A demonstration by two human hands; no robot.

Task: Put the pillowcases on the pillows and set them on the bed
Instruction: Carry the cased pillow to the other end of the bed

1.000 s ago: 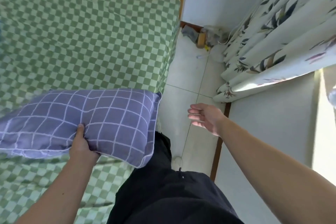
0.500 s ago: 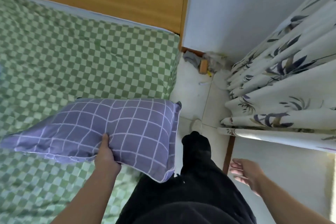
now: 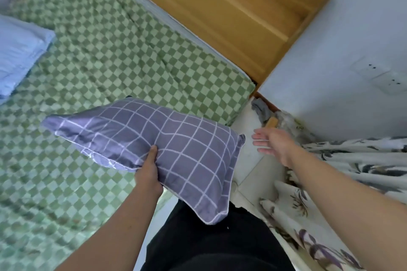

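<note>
I see the left hand (image 3: pixel 148 171) gripping the pillow (image 3: pixel 158 149) at its near long edge, thumb pressed on top of the purple grid case and the other fingers hidden underneath. The pillow is already in its case and is held in the air, above the near edge of the bed (image 3: pixel 99 61), one corner hanging down over my dark trousers (image 3: pixel 209 244). It tilts, the far left corner pointing out over the green checked sheet (I cannot tell whether any part of it brushes the sheet).

The right hand (image 3: pixel 273 143) holds nothing. Its fingers are straight and spread a little, pointing left toward the pillow's right end, near that end but apart from it. It hovers over the pale floor (image 3: pixel 248 160) between the bed and the curtain (image 3: pixel 352 160).

At the left edge, a light blue pillow (image 3: pixel 19 50) lies on the bed. Beyond the sheet runs the wooden headboard (image 3: pixel 231 11), which meets the white wall (image 3: pixel 330 61) with its sockets (image 3: pixel 378 75). In the corner of the floor lies a small heap of things, blurred; I can make out grey cloth (image 3: pixel 262 110) and a small tan object (image 3: pixel 272 122), no more.
</note>
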